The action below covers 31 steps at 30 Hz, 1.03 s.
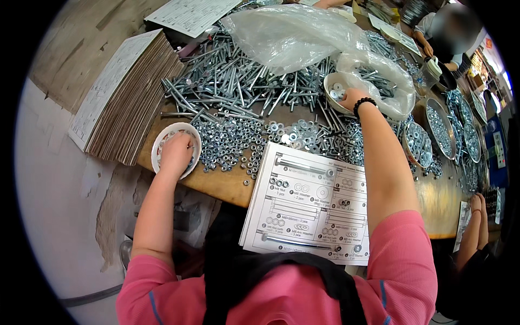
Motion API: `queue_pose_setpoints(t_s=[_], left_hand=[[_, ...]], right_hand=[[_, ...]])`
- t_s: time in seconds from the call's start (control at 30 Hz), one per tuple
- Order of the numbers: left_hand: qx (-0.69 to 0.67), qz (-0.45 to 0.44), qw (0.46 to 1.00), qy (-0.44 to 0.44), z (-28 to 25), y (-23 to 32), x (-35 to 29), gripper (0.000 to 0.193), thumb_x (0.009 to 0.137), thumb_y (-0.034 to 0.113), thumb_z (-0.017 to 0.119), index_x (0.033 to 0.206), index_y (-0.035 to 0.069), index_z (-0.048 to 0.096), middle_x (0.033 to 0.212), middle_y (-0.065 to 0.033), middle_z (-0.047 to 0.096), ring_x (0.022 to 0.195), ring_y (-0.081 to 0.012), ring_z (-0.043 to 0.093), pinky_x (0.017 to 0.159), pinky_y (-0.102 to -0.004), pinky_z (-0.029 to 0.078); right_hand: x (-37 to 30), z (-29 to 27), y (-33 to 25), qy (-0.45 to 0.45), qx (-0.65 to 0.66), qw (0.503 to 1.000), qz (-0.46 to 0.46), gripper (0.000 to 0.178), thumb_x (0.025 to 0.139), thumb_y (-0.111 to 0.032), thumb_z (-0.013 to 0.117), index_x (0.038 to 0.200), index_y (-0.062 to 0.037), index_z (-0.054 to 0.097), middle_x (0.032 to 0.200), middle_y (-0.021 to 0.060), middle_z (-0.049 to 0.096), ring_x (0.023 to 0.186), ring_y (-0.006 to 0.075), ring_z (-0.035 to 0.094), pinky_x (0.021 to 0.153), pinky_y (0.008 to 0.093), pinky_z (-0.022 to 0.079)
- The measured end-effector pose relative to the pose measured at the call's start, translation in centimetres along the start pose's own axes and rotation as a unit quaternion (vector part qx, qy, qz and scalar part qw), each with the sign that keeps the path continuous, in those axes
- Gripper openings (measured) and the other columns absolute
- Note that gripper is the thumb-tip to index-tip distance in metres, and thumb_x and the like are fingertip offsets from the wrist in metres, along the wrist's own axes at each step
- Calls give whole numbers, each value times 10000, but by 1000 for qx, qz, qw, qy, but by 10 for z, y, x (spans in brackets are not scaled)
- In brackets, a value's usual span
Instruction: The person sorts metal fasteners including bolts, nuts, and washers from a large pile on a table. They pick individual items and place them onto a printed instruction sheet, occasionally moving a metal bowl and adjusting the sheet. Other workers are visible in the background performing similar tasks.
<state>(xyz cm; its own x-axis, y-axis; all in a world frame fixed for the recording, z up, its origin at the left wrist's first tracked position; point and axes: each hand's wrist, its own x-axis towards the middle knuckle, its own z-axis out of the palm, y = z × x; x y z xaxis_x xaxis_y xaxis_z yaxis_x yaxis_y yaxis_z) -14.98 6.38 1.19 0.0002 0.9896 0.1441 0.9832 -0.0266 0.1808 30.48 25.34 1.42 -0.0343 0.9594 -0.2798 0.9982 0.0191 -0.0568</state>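
My left hand [177,154] reaches down into a white bowl [157,142] at the table's front left edge. Its fingers are curled inside, and small metal parts show beside them. Farther off to the right, my right hand [353,99], with a black bead bracelet [364,106] at the wrist, dips into another pale bowl [327,85]. Flat round washers [337,89] lie in that bowl next to the fingers, which are bent with their tips hidden. A stack of printed cards [303,203] with pictures of bolts, nuts and washers lies in front of me.
Loose bolts [233,81] and nuts [225,141] cover the table. A clear plastic bag [292,32] lies over them. A tall card stack [127,100] stands at the left. At the right are a bowl of washers [417,143], metal trays [440,127] and other people.
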Motion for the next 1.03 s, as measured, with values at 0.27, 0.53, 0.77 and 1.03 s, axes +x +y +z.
queue_pose_setpoints(t_s=[0.27, 0.53, 0.77, 1.03], left_hand=[[-241, 260, 934, -53, -16, 128, -11, 99, 723, 126, 641, 789, 53, 631, 794, -71, 614, 755, -271, 585, 678, -360, 458], [-91, 460, 880, -80, 31, 202, -21, 61, 716, 189, 628, 694, 137, 605, 678, -4, 555, 741, -204, 562, 714, -349, 383], [-90, 416, 899, -109, 27, 205, -22, 113, 687, 222, 673, 723, 135, 610, 736, -1, 568, 795, -202, 556, 757, -368, 371], [-75, 381, 919, -67, 21, 198, -33, 235, 667, 209, 694, 881, 145, 622, 838, -9, 572, 874, -214, 545, 797, -361, 361]], right_hand=[[-8, -5, 8, 41, 94, 994, -44, 348, 660, -301, 666, 895, -46, 644, 932, 142, 651, 876, 294, 613, 781, 357, 482], [-105, -10, -20, 284, 384, 870, -119, 213, 773, -159, 636, 954, -47, 619, 877, 109, 656, 780, 248, 622, 706, 317, 484], [-243, 37, -43, 56, 241, 948, -200, 151, 769, -175, 614, 892, -89, 603, 768, 92, 635, 730, 280, 608, 643, 376, 479], [-245, 65, -32, 181, 126, 945, -242, 205, 742, -127, 606, 945, -107, 595, 775, 88, 566, 765, 273, 577, 643, 377, 487]])
